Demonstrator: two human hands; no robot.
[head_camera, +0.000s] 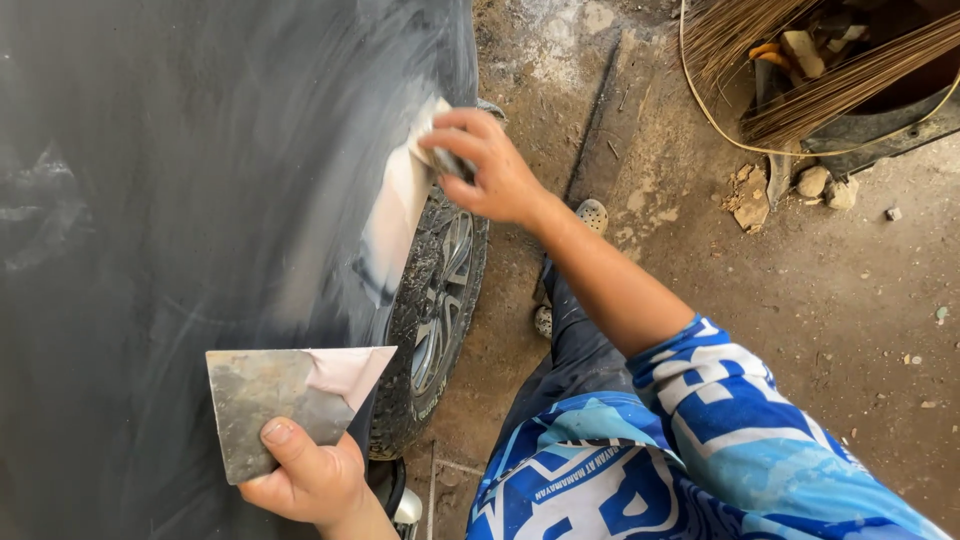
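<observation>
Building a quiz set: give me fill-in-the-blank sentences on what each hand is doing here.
The left hand holds a flat metal ____ smeared with pale filler.
The right hand presses a spreader against the dark car ____ above the wheel.
The pale filler patch sits just ____ the right hand.
Missing words: plate; panel; below

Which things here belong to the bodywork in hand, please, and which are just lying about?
In use: spreader in right hand; metal board with pale filler in left hand; dark car panel.

Lying about: broom bristles, stones, wheel.
</observation>
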